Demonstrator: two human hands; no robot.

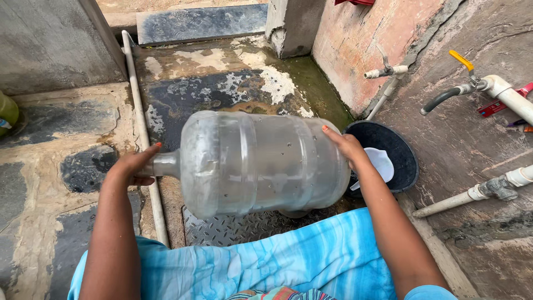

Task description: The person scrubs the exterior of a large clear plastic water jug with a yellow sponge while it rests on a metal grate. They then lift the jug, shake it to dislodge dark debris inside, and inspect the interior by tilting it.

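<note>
1. Head view: a large clear jug (261,161) is held on its side, above a metal tread plate (222,229) and a blue cloth (311,255) over the lap.
2. The jug's neck points left; its base points right. Drops are seen inside its wall.
3. The left hand (130,166) is wrapped around the neck, its grip closed on the mouth end.
4. The right hand (347,145) is laid flat against the jug's base, fingers spread, pressing rather than pinching.
5. A black basin (402,153) is set just right of the jug's base, with a white scoop (383,161) lying in it.
6. Above the basin, a small tap (383,71) is fixed to the pinkish wall.
7. Farther right, a valve with a yellow handle (462,60) and a black spout (441,100) is mounted on a white pipe (513,97).
8. A thin white pipe (139,111) is run along the stone floor (50,166) to the left of the jug.
</note>
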